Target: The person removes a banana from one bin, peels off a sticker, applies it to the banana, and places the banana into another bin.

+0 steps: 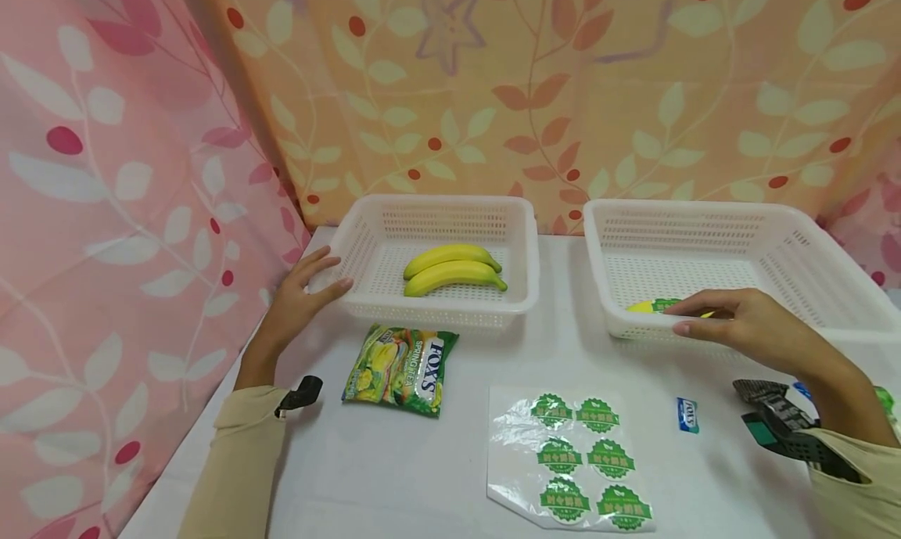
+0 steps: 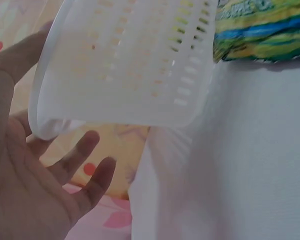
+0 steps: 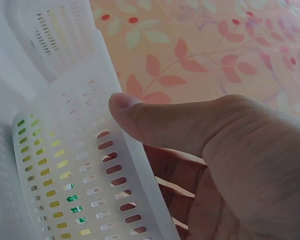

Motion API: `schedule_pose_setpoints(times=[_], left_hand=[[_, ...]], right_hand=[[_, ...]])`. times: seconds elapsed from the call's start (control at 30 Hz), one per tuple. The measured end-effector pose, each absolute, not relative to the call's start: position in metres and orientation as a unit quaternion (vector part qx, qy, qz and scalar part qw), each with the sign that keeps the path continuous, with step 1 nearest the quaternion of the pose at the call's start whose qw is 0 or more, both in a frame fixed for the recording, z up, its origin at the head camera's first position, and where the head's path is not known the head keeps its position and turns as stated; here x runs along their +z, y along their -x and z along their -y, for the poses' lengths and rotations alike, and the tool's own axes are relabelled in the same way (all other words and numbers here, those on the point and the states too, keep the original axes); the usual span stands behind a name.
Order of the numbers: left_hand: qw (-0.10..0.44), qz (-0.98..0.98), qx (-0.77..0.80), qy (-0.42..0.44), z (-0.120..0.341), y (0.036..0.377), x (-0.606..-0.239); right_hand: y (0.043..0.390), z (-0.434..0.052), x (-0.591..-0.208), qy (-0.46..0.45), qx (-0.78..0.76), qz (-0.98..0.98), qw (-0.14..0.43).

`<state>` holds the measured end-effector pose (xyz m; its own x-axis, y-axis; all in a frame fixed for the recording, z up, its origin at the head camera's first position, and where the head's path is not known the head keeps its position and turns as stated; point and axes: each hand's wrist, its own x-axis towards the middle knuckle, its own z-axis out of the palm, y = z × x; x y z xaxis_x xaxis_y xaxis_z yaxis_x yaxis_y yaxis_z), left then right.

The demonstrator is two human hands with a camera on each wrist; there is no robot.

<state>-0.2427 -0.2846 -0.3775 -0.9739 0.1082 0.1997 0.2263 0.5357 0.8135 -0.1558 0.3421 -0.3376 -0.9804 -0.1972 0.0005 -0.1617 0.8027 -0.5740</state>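
At the left white basket (image 1: pixel 435 310), my left hand (image 1: pixel 296 300) touches the rim corner. Its thumb reaches over the rim and its fingers are spread loosely. In the left wrist view, the fingers show around the corner of the basket wall. Two bananas (image 1: pixel 454 274) lie inside that basket. My right hand (image 1: pixel 753 328) holds the front rim of the right white basket (image 1: pixel 598 246), thumb outside and fingers inside. Close to those fingertips lies a yellow item with a green sticker (image 1: pixel 655 306), partly covered by the hand.
A green Fox's Spring Tea candy bag (image 1: pixel 401 368) lies before the left basket. A sheet of green round stickers (image 1: pixel 508 461) is at the front middle. Right of it sit a small blue Fox's packet (image 1: pixel 687 415) and a dark wrapper (image 1: pixel 760 390). Patterned cloth walls (image 1: pixel 493 116) stand behind.
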Motion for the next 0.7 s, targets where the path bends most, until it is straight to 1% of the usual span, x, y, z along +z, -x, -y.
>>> schedule_pose_setpoints(times=[0.23,0.37,0.5,0.57,0.63,0.7], left_hand=[[0.047,0.868,-0.483,0.103,0.292,0.247,-0.382],[0.049,0.871,-0.478,0.103,0.291,0.248,-0.383],[0.054,0.871,-0.477,0.106,0.291,0.249,-0.383],[0.056,0.87,-0.479,0.106,0.291,0.249,-0.383],[0.056,0.868,-0.483,0.105,0.291,0.249,-0.383],[0.054,0.867,-0.485,0.102,0.292,0.248,-0.383]], right_hand=[[0.155,-0.34,-0.334,0.092,-0.295,-0.95,0.038],[0.155,-0.33,-0.333,0.101,-0.306,-0.946,0.022],[0.158,-0.305,-0.327,0.123,-0.31,-0.943,-0.021],[0.161,-0.288,-0.321,0.139,-0.313,-0.939,-0.033],[0.165,-0.27,-0.315,0.158,-0.319,-0.934,-0.038],[0.171,-0.251,-0.309,0.18,-0.327,-0.927,-0.03]])
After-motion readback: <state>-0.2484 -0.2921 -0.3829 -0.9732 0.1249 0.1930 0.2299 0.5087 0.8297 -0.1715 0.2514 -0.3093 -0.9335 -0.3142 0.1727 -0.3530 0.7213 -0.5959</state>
